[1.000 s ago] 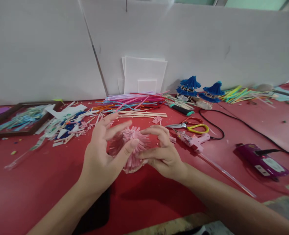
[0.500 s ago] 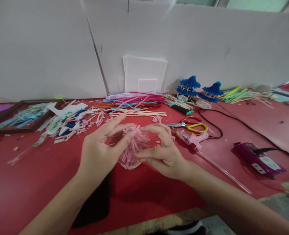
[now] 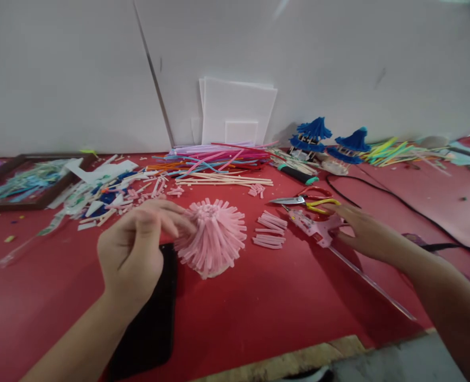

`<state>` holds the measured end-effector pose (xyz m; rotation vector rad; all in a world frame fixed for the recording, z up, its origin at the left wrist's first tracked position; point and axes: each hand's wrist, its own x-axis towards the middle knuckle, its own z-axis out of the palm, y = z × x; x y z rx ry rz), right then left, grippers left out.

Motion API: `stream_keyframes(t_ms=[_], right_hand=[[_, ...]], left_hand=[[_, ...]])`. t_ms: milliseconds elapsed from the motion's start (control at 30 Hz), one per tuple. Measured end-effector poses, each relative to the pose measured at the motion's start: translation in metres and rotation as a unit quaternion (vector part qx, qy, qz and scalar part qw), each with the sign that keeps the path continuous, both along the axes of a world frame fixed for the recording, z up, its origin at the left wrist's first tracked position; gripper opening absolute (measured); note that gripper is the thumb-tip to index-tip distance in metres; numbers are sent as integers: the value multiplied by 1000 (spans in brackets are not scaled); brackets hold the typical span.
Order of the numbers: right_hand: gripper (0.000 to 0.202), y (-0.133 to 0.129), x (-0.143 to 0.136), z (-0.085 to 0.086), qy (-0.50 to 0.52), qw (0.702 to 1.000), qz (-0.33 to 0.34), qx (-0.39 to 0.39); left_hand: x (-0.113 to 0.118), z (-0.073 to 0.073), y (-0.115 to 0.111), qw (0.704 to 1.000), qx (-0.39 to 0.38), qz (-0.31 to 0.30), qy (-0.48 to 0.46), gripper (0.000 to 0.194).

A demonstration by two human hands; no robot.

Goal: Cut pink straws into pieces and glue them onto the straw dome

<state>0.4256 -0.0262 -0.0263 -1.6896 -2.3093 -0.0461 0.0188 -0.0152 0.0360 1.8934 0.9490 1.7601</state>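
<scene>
A pink cone of short fuzzy strips (image 3: 213,241), with a pale base edge showing, stands on the red table. My left hand (image 3: 133,246) is at its left side, fingers half bent and their tips against the strips, the thumb apart from it. Over on the right, my right hand (image 3: 360,231) has its fingers and thumb around the handle of a pink glue gun (image 3: 312,227), which lies on the table. A clear glue stick (image 3: 372,284) sticks out of the gun's back. Short pink strips (image 3: 270,231) lie in a small pile between cone and gun.
Scissors (image 3: 298,200) lie just behind the glue gun. A black phone-like slab (image 3: 151,318) is under my left forearm. Long pipe cleaners (image 3: 223,156), pale sticks (image 3: 223,179), scraps (image 3: 107,191), a brown frame (image 3: 32,204) and blue roofed models (image 3: 312,138) line the back.
My right hand has left the pink cone and moved right to the glue gun. My left hand has drawn back a little to the left, its thumb off the cone.
</scene>
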Motion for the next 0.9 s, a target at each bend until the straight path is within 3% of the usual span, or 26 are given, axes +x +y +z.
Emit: stream_keyframes(t_ms=[100, 167, 267, 400, 533, 667, 900], right_hand=[[51, 0, -4, -5, 1, 999, 29, 18], [48, 3, -7, -7, 6, 998, 57, 28], [44, 6, -14, -2, 19, 995, 91, 47], [37, 1, -36, 23, 77, 987, 123, 65], [22, -13, -74, 59, 179, 958, 208, 81], [16, -25, -107, 78, 205, 941, 254, 89], [15, -31, -127, 81, 202, 943, 250, 83]], left_hand=[[1, -2, -2, 997, -16, -27, 73, 25], [2, -2, -4, 986, -56, -7, 154, 39], [5, -2, -4, 976, -90, 11, 200, 36], [5, -1, 0, 973, -118, -12, 198, 30], [4, 4, 4, 971, -59, -24, 228, 24], [4, 5, 1, 980, -90, -63, 167, 25], [0, -9, -6, 986, -131, -47, 95, 29]])
